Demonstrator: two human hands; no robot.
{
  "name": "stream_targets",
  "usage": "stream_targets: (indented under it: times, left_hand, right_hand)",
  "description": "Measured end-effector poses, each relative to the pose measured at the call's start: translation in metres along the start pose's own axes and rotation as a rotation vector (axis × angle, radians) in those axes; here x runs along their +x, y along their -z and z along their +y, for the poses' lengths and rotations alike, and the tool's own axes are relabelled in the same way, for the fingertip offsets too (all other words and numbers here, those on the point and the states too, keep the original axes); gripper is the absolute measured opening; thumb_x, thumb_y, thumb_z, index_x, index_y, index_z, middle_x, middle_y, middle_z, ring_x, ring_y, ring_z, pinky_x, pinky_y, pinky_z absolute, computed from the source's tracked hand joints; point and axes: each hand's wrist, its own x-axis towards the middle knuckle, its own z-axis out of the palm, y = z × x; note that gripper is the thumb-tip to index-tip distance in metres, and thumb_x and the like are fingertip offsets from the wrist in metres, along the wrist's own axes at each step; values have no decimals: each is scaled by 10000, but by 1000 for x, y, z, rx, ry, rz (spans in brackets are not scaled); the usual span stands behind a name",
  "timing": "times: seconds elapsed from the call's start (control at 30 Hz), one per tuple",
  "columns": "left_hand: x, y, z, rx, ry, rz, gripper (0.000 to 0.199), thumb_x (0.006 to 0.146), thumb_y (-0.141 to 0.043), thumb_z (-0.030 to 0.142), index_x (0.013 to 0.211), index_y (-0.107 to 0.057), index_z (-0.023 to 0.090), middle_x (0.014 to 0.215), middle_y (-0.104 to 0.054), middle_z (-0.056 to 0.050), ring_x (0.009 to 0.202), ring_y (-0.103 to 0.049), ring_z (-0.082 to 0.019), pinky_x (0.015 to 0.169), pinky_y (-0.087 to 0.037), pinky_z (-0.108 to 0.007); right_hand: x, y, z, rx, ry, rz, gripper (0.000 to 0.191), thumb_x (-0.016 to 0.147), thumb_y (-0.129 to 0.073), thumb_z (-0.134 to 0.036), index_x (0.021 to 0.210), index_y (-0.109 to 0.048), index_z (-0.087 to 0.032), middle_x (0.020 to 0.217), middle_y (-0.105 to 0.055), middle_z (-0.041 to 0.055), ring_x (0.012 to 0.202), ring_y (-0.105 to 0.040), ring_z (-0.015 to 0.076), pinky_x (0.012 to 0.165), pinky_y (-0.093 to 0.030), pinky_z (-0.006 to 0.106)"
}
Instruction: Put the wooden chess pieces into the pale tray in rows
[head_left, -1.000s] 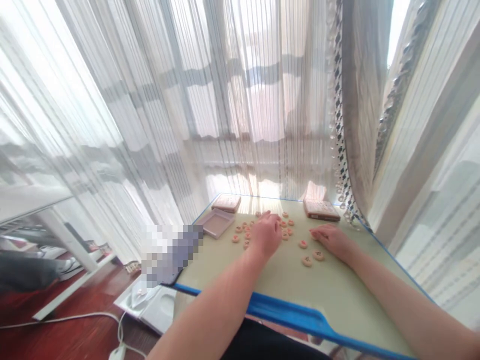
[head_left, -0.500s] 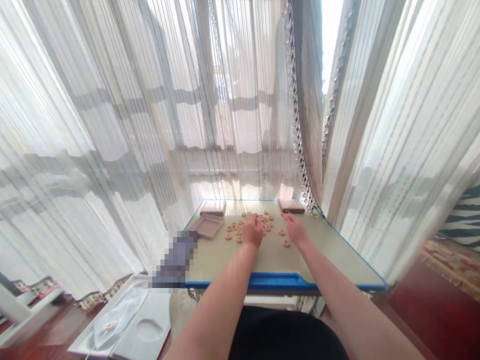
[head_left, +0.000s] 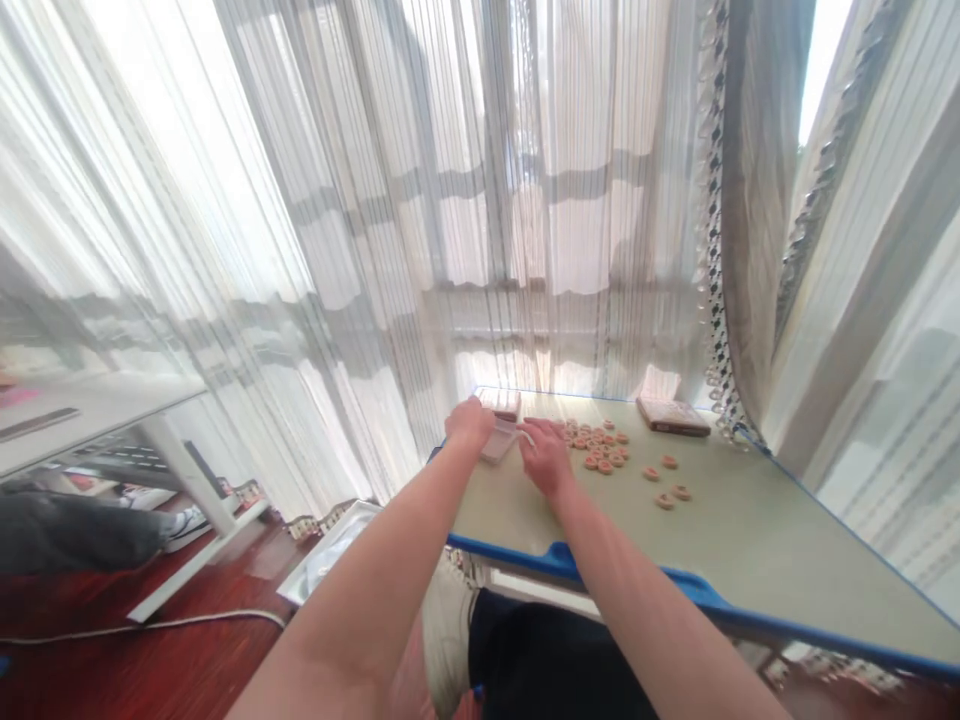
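Observation:
A shallow, pale plastic tray (head_left: 498, 446) is on the table near its left side, between my two hands. My left hand (head_left: 470, 424) is closed on the tray's left edge, its fingertips partly hidden. At the tray's right edge is my right hand (head_left: 546, 456), its fingers bent onto the rim. Just right of that hand lies a cluster of round, light wooden game pieces (head_left: 598, 440). Several more loose pieces (head_left: 664, 500) are scattered farther right, apart from the cluster.
One flat box (head_left: 501, 402) lies behind the tray; another flat box (head_left: 673, 416) is at the table's back right. The beige table (head_left: 765, 540) has a blue edge. Sheer curtains (head_left: 555, 240) hang behind it. An open white box (head_left: 330, 552) sits on the floor; a person's leg (head_left: 82, 525) shows at left.
My view has turned left. Both hands have left the game pieces and moved left to the tray, one at each side. Several loose pieces now lie at the right.

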Motion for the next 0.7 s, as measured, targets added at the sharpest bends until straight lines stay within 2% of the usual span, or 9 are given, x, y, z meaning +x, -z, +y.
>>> stream_targets:
  times: [0.07,0.13,0.27,0.37,0.5,0.6,0.7]
  left_hand:
    - [9,-2,-26,51,32,-55,321,779,-398,249,1001,-603,139,1041,-637,-150,972,-586,-257,748,-440,-320]
    - [16,-6,-47,91,48,-101,326,783,-402,303,972,-616,146,1035,-641,-146,967,-589,-253,751,-442,-315]
    - [27,-14,-72,137,66,-160,426,782,-390,447,918,-637,129,991,-650,-165,931,-602,-269,723,-457,-328]
    - [31,-18,-75,146,43,-188,408,740,-465,450,892,-648,119,942,-661,-163,888,-616,-259,706,-463,-308]
    - [28,-19,-68,143,-19,-174,300,736,-488,349,853,-669,141,905,-675,-128,850,-622,-215,702,-455,-260]
    - [19,-9,-64,135,-71,-124,302,759,-433,297,813,-684,138,881,-676,-136,859,-615,-210,692,-443,-247]
    - [9,7,-58,116,-114,-79,321,758,-406,287,744,-690,136,811,-677,-140,816,-619,-219,657,-435,-258]
  right_hand:
    - [-9,-11,-1,-113,113,-74,303,832,-427,-323,991,-657,-207,1146,-582,37,1137,-396,212,997,-263,353]
    - [-14,-16,1,-164,174,-140,327,834,-437,-346,1070,-625,-220,1152,-574,40,1107,-405,212,974,-286,353]
    - [-14,-18,5,-233,186,-284,324,785,-524,-367,1076,-621,-262,1125,-585,11,1061,-420,234,943,-309,372]
    - [-11,-18,2,-266,182,-287,278,805,-505,-361,1029,-642,-268,1101,-592,13,1038,-439,220,930,-317,364]
    - [-10,-21,-6,-286,205,-294,235,795,-531,-344,964,-666,-252,1064,-605,24,1015,-462,201,908,-337,335]
    - [-9,-18,-11,-293,197,-280,208,822,-495,-286,871,-692,-243,1056,-607,19,998,-477,187,895,-349,307]
    - [-8,-5,-15,-292,148,-145,258,856,-436,-264,925,-681,-230,1148,-556,41,1029,-468,203,911,-344,331]
